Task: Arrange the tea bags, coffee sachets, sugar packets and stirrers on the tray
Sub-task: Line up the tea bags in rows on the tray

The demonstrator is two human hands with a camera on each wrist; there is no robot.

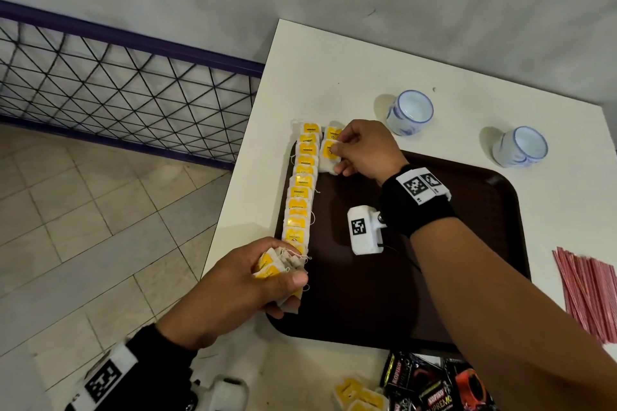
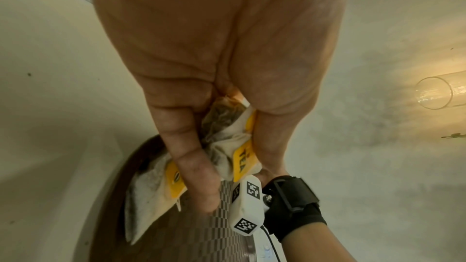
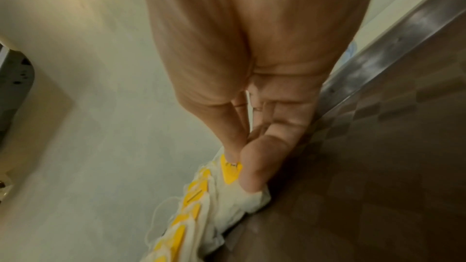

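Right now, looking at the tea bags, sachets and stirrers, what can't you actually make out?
- Bundle of tea bags, head view: the left hand covers most of it, so no count.
- Coffee sachets, head view: cut off by the bottom edge and the right forearm.
- Red stirrers, head view: cut off at the right edge.
- Tea bag row, right wrist view: labels blurred.

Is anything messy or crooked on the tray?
A little. The far end of the tea bag row hangs over the tray's rim onto the table. The right hand is starting a second row.
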